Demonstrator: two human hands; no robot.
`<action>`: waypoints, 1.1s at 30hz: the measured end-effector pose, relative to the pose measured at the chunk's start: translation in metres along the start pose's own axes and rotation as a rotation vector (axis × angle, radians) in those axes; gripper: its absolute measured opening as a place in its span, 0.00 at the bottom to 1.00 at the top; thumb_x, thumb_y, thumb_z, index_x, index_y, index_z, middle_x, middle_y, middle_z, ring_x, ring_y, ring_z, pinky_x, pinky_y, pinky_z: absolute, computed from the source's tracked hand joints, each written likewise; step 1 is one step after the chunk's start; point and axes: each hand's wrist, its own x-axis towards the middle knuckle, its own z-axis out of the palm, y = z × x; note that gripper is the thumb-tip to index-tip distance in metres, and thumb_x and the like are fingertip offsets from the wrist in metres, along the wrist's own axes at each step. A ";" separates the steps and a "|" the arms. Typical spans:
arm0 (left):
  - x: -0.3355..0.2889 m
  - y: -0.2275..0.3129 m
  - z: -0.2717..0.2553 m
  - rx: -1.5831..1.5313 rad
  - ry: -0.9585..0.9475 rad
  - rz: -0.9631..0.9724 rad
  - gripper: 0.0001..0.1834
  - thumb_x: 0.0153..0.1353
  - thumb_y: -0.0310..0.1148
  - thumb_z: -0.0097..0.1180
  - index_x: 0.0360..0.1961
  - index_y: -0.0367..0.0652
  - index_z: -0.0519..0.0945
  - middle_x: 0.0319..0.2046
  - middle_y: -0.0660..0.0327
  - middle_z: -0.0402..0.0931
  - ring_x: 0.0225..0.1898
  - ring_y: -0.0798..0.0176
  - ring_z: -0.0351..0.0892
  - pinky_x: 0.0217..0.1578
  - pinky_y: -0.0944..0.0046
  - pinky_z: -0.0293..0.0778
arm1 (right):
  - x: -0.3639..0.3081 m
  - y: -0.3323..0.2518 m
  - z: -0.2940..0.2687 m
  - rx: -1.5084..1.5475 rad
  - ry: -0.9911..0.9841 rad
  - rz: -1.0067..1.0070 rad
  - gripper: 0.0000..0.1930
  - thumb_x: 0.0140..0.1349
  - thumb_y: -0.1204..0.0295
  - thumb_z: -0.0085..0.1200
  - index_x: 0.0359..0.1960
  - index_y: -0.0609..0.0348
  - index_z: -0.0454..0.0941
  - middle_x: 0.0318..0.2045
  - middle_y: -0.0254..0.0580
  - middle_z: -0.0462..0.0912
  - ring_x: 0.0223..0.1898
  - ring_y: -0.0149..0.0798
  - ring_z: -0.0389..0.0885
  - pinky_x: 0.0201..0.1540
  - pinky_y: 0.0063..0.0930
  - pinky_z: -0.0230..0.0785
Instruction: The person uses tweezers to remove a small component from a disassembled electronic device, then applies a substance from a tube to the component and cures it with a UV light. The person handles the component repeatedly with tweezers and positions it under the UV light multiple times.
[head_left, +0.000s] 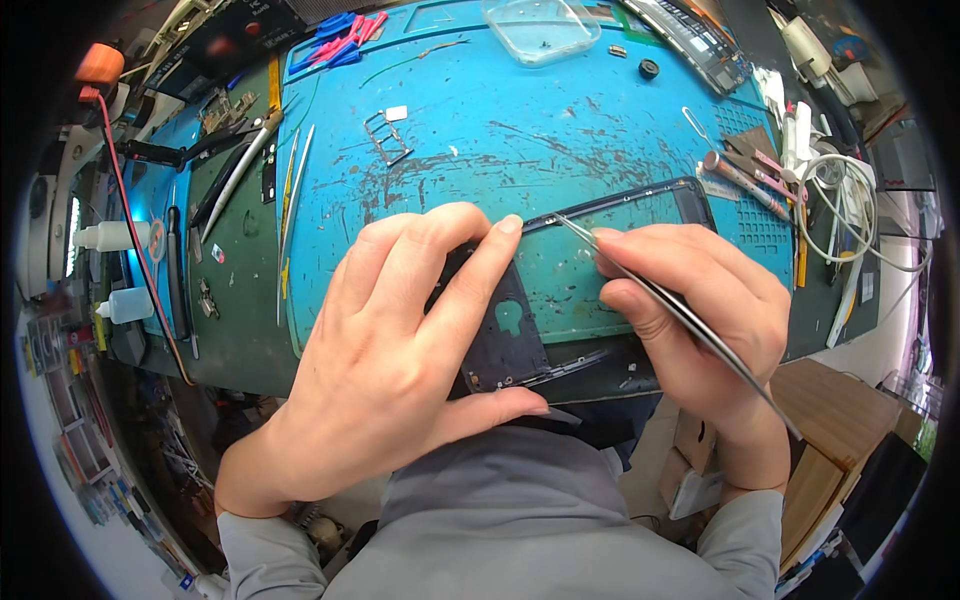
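Observation:
My left hand (380, 335) grips a black phone mid-frame (490, 350), fingers along its far edge and thumb at its near edge. The frame is a thin open rim with a solid plate at its left end, and blue-green mat shows through its opening. Part of the plate is hidden under my left hand. Between the fingers and thumb of my right hand (700, 310) are slim metal tweezers (660, 295). Their tips are at the far rim of the frame, just right of my left index finger. I cannot tell whether the tips pinch anything.
A blue work mat (520, 115) lies beneath. On it are a SIM tray (385, 140), a clear plastic box (540, 30) and a small black round part (648, 68). Tools flank the left, near white bottles (110, 236). A coiled white cable (845, 205) lies right.

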 end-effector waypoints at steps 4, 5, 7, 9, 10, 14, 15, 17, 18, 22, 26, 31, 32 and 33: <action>0.001 0.006 -0.004 -0.001 -0.030 -0.021 0.56 0.41 0.48 0.83 0.73 0.38 0.75 0.61 0.50 0.70 0.59 0.42 0.71 0.62 0.44 0.71 | 0.001 0.003 -0.002 0.056 0.021 0.016 0.14 0.67 0.71 0.71 0.49 0.68 0.88 0.37 0.51 0.90 0.37 0.42 0.90 0.40 0.30 0.81; 0.001 0.006 -0.004 0.002 -0.037 -0.026 0.55 0.41 0.46 0.83 0.73 0.38 0.75 0.61 0.50 0.70 0.59 0.42 0.71 0.63 0.44 0.71 | 0.000 0.004 -0.002 0.045 0.033 0.008 0.14 0.68 0.71 0.71 0.49 0.68 0.88 0.37 0.50 0.90 0.37 0.42 0.90 0.40 0.30 0.81; 0.002 0.001 -0.004 -0.024 -0.037 -0.008 0.55 0.41 0.47 0.82 0.73 0.38 0.75 0.61 0.49 0.70 0.59 0.42 0.71 0.63 0.44 0.70 | -0.001 0.002 -0.003 0.005 0.054 -0.023 0.14 0.68 0.70 0.71 0.48 0.68 0.88 0.37 0.50 0.90 0.37 0.42 0.90 0.40 0.30 0.81; 0.002 -0.003 -0.003 -0.030 -0.029 0.008 0.55 0.42 0.50 0.80 0.73 0.37 0.75 0.60 0.49 0.70 0.59 0.42 0.71 0.63 0.44 0.70 | 0.003 -0.002 -0.006 -0.032 0.050 -0.044 0.14 0.68 0.70 0.70 0.48 0.69 0.88 0.36 0.50 0.90 0.36 0.42 0.90 0.40 0.30 0.81; 0.001 -0.005 -0.001 -0.022 -0.022 0.015 0.55 0.43 0.52 0.79 0.73 0.37 0.75 0.60 0.49 0.70 0.59 0.42 0.71 0.62 0.44 0.70 | 0.005 -0.005 -0.008 -0.041 0.038 -0.042 0.14 0.68 0.70 0.70 0.48 0.69 0.88 0.36 0.50 0.90 0.36 0.42 0.90 0.40 0.30 0.81; -0.002 -0.010 0.004 0.003 0.020 0.035 0.55 0.46 0.61 0.73 0.71 0.37 0.77 0.59 0.49 0.70 0.57 0.42 0.71 0.62 0.44 0.70 | 0.018 -0.009 -0.012 0.002 -0.070 0.052 0.14 0.69 0.69 0.70 0.48 0.69 0.88 0.37 0.49 0.91 0.36 0.41 0.90 0.40 0.29 0.81; -0.002 -0.011 0.006 0.011 0.033 0.045 0.55 0.46 0.61 0.73 0.71 0.36 0.77 0.59 0.49 0.70 0.57 0.43 0.72 0.62 0.44 0.70 | 0.019 -0.009 -0.013 0.020 -0.089 0.071 0.14 0.69 0.69 0.70 0.48 0.69 0.88 0.37 0.49 0.91 0.37 0.41 0.90 0.41 0.30 0.81; -0.002 -0.013 0.009 0.027 0.059 0.065 0.54 0.47 0.62 0.72 0.70 0.36 0.78 0.58 0.49 0.71 0.56 0.43 0.72 0.61 0.44 0.70 | 0.019 -0.008 -0.013 0.066 -0.121 0.108 0.14 0.69 0.68 0.70 0.48 0.69 0.88 0.38 0.50 0.91 0.37 0.42 0.90 0.41 0.30 0.81; -0.001 -0.014 0.010 0.027 0.066 0.074 0.54 0.47 0.63 0.72 0.70 0.35 0.78 0.58 0.49 0.71 0.56 0.43 0.72 0.61 0.44 0.70 | 0.018 -0.007 -0.013 0.092 -0.134 0.128 0.15 0.69 0.68 0.70 0.48 0.69 0.88 0.38 0.50 0.91 0.38 0.42 0.90 0.42 0.30 0.82; 0.000 -0.016 0.012 0.030 0.091 0.100 0.54 0.46 0.62 0.73 0.69 0.34 0.79 0.57 0.49 0.72 0.55 0.43 0.73 0.61 0.44 0.71 | 0.015 -0.004 -0.011 0.070 -0.133 0.076 0.15 0.68 0.69 0.70 0.48 0.69 0.87 0.40 0.51 0.91 0.40 0.44 0.91 0.43 0.32 0.82; 0.000 -0.016 0.013 0.030 0.107 0.109 0.54 0.45 0.62 0.74 0.68 0.33 0.79 0.57 0.49 0.73 0.55 0.43 0.73 0.59 0.44 0.72 | 0.014 -0.003 -0.009 0.065 -0.132 0.059 0.14 0.67 0.70 0.70 0.48 0.69 0.87 0.41 0.52 0.92 0.41 0.46 0.91 0.44 0.33 0.83; 0.001 -0.016 0.013 0.030 0.109 0.109 0.54 0.44 0.61 0.74 0.68 0.33 0.79 0.57 0.49 0.73 0.54 0.43 0.74 0.59 0.45 0.72 | 0.015 -0.003 -0.010 0.059 -0.136 0.051 0.14 0.67 0.71 0.70 0.49 0.69 0.87 0.41 0.52 0.92 0.41 0.47 0.91 0.44 0.33 0.83; 0.001 -0.016 0.013 0.030 0.110 0.110 0.54 0.44 0.61 0.75 0.68 0.33 0.80 0.57 0.49 0.73 0.54 0.43 0.74 0.59 0.45 0.72 | 0.015 -0.003 -0.010 0.057 -0.135 0.050 0.14 0.67 0.71 0.70 0.49 0.69 0.87 0.41 0.52 0.92 0.41 0.47 0.91 0.44 0.33 0.83; 0.001 -0.016 0.013 0.033 0.108 0.108 0.54 0.44 0.61 0.75 0.68 0.33 0.80 0.57 0.49 0.73 0.54 0.43 0.74 0.59 0.45 0.72 | 0.015 -0.002 -0.009 0.056 -0.136 0.050 0.14 0.67 0.71 0.70 0.49 0.69 0.87 0.41 0.52 0.92 0.41 0.47 0.91 0.44 0.33 0.83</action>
